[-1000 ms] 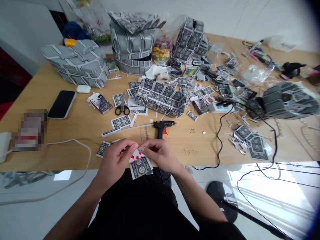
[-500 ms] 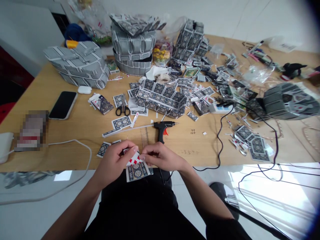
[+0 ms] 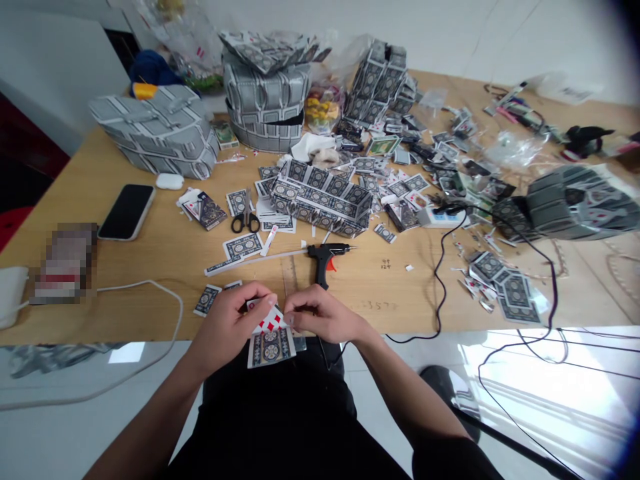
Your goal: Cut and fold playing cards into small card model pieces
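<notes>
My left hand (image 3: 239,317) is closed on a playing card (image 3: 273,348), its thumb lying over the white face with red diamonds. Below that face shows a patterned dark back, tilted toward me at the table's front edge; whether this is one folded card or two, I cannot tell. My right hand (image 3: 317,313) pinches the right side of the same card between thumb and fingers. Just beyond my right hand lies a black glue gun (image 3: 323,259) with a red trigger. A clear ruler (image 3: 289,272) lies to its left, partly covered by my hands.
Black-handled scissors (image 3: 245,217) lie on cards left of a card-built open box (image 3: 323,199). Woven card baskets (image 3: 155,130) stand at the back left. A black cable (image 3: 440,280) runs from a white power strip (image 3: 440,215). A phone (image 3: 127,211) lies at left.
The card's patterned lower part has swung slightly left and down, showing more toward me. Both hands stay almost in place.
</notes>
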Demonstrator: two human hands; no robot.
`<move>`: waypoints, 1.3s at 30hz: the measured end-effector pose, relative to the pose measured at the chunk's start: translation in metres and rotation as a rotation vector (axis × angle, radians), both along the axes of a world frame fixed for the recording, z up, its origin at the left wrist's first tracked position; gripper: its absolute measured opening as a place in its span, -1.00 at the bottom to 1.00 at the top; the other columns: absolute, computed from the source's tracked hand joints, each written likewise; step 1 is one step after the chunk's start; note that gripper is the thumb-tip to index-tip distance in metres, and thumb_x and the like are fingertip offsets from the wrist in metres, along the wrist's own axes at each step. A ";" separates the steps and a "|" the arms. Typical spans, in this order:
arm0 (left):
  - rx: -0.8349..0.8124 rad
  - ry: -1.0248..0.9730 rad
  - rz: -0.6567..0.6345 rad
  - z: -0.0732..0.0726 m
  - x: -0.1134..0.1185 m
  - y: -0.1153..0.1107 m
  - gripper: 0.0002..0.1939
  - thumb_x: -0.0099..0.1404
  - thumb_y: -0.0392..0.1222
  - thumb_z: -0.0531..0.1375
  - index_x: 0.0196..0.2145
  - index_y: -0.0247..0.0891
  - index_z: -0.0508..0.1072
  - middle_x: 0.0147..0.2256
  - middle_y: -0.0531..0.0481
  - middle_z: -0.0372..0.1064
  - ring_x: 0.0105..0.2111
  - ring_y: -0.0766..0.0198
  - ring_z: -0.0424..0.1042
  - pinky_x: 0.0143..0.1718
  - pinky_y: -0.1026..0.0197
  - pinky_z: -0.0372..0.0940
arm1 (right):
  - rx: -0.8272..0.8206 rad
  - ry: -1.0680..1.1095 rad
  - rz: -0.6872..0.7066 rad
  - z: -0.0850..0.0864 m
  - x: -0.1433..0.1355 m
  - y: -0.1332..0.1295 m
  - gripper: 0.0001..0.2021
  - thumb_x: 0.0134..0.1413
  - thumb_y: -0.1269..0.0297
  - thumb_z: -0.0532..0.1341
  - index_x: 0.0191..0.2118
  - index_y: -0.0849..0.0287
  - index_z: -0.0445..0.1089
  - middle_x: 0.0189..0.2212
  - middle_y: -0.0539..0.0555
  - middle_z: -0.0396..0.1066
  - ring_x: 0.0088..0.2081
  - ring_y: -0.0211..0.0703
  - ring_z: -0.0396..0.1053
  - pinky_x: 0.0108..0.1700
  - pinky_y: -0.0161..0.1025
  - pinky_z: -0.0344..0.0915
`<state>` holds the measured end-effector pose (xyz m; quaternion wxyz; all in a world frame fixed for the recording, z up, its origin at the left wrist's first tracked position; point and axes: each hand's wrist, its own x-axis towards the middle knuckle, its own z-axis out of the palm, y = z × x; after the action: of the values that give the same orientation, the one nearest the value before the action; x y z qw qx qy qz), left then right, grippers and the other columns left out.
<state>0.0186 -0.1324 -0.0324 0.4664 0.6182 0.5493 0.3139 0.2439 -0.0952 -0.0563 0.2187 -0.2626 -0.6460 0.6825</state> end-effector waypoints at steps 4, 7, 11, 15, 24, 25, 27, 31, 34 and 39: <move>0.000 -0.004 0.018 -0.001 -0.001 -0.001 -0.72 0.48 -0.04 0.23 -0.38 -0.19 0.55 -0.49 0.10 0.45 -0.48 0.29 0.36 -0.46 0.28 0.20 | -0.013 0.015 -0.005 -0.007 -0.003 -0.002 -0.79 0.31 0.27 0.27 -0.38 0.20 0.44 -0.55 -0.10 0.25 -0.51 -0.33 0.07 -0.49 -0.36 0.06; 0.006 0.000 0.018 -0.001 -0.001 -0.001 -0.72 0.47 -0.05 0.23 -0.38 -0.19 0.56 -0.49 0.10 0.45 -0.48 0.29 0.35 -0.46 0.28 0.19 | -0.048 0.020 -0.013 -0.011 -0.005 -0.004 -0.79 0.28 0.27 0.28 -0.40 0.20 0.41 -0.56 -0.12 0.22 -0.51 -0.34 0.06 -0.48 -0.37 0.07; -0.011 -0.005 0.016 -0.001 0.001 -0.001 -0.72 0.48 -0.05 0.23 -0.37 -0.19 0.56 -0.49 0.11 0.43 -0.48 0.30 0.34 -0.44 0.28 0.21 | -0.052 0.060 -0.023 -0.011 -0.005 -0.003 -0.80 0.25 0.33 0.27 -0.43 0.20 0.40 -0.57 -0.14 0.19 -0.52 -0.35 0.05 -0.45 -0.36 0.08; -0.030 -0.023 0.015 -0.003 0.001 -0.001 -0.71 0.48 -0.03 0.23 -0.36 -0.19 0.56 -0.48 0.11 0.43 -0.47 0.30 0.34 -0.43 0.28 0.23 | -0.009 0.069 -0.022 -0.008 -0.005 -0.003 -0.80 0.26 0.38 0.26 -0.43 0.20 0.42 -0.57 -0.14 0.17 -0.51 -0.35 0.04 -0.45 -0.35 0.07; -0.052 -0.016 0.020 -0.007 0.002 -0.004 -0.70 0.48 -0.02 0.22 -0.36 -0.22 0.54 -0.49 0.12 0.37 -0.47 0.30 0.30 -0.43 0.27 0.18 | -0.061 0.078 -0.007 -0.012 -0.004 -0.002 -0.82 0.22 0.38 0.26 -0.43 0.21 0.39 -0.56 -0.13 0.18 -0.51 -0.35 0.04 -0.44 -0.34 0.05; -0.056 -0.015 0.018 -0.008 0.004 -0.005 -0.70 0.48 -0.01 0.21 -0.36 -0.22 0.53 -0.49 0.12 0.36 -0.46 0.30 0.30 -0.43 0.27 0.18 | -0.060 0.080 -0.008 -0.012 -0.004 -0.002 -0.80 0.24 0.36 0.26 -0.44 0.20 0.38 -0.57 -0.13 0.17 -0.51 -0.35 0.04 -0.44 -0.34 0.04; -0.065 -0.021 0.014 -0.010 0.008 -0.008 -0.69 0.49 -0.01 0.20 -0.35 -0.23 0.52 -0.48 0.12 0.35 -0.45 0.30 0.31 -0.40 0.27 0.19 | -0.058 0.081 -0.010 -0.010 -0.004 -0.003 -0.76 0.25 0.34 0.27 -0.46 0.19 0.32 -0.57 -0.15 0.13 -0.51 -0.35 0.00 -0.45 -0.34 0.01; -0.092 -0.066 0.050 -0.016 0.016 -0.023 -0.67 0.52 0.00 0.17 -0.36 -0.23 0.47 -0.47 0.12 0.32 -0.43 0.30 0.29 -0.38 0.27 0.18 | -0.012 0.047 -0.009 -0.011 -0.001 -0.008 -0.73 0.24 0.40 0.26 -0.49 0.17 0.26 -0.57 -0.16 0.05 -0.50 -0.36 -0.04 -0.45 -0.34 -0.02; -0.160 -0.120 0.029 -0.023 0.017 -0.039 -0.64 0.53 0.04 0.16 -0.38 -0.23 0.41 -0.46 0.12 0.24 -0.43 0.30 0.24 -0.39 0.28 0.16 | -0.005 0.020 0.068 -0.015 0.006 -0.016 -0.71 0.24 0.40 0.25 -0.51 0.18 0.25 -0.57 -0.16 0.05 -0.50 -0.37 -0.02 -0.45 -0.35 -0.02; -0.296 -0.225 -0.234 -0.032 0.012 -0.058 -0.65 0.52 0.03 0.17 -0.36 -0.24 0.40 -0.45 0.11 0.25 -0.42 0.31 0.21 -0.38 0.27 0.12 | -0.062 -0.015 0.245 -0.024 0.018 -0.032 -0.82 0.22 0.37 0.31 -0.43 0.25 0.45 -0.56 -0.14 0.20 -0.50 -0.38 0.10 -0.45 -0.38 0.07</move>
<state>0.0310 -0.1905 -0.0643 0.6438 0.5636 0.4584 0.2404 0.2620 -0.1276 -0.0805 0.1205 -0.1933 -0.6535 0.7218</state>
